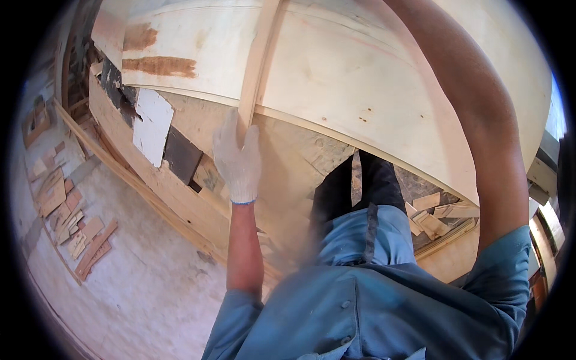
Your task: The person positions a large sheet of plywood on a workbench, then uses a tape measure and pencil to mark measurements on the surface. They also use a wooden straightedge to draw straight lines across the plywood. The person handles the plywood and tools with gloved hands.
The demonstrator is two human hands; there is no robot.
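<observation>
Far left, wood scraps (69, 219) are scattered on the dusty floor (150, 288), well clear of the work. Next over, a long thin strip (120, 165) is laid along the base of a low plywood wall (180, 198), which is patched with a white piece (151, 125) and a dark piece (182, 155). Left hand (238, 159), in a white knit glove, is closed around the lower end of a narrow wooden batten (255, 60); the batten is held flat against a large pale plywood sheet (372, 78) and runs up out of view. Grip is by thumb and fingers wrapped on the batten's end, firm as far as can be judged. More offcuts (441, 213) are piled on the floor beyond the dark trouser leg (354, 186). Right arm (480, 120) is raised across the sheet; the right hand is out of frame, so its grip cannot be told. Risks, as judged: batten is held at one end only, so slip or twist off line is likely if glove grip eases; the sheet could shift if support by the unseen hand is lost; loose scraps underfoot could cause a trip.
</observation>
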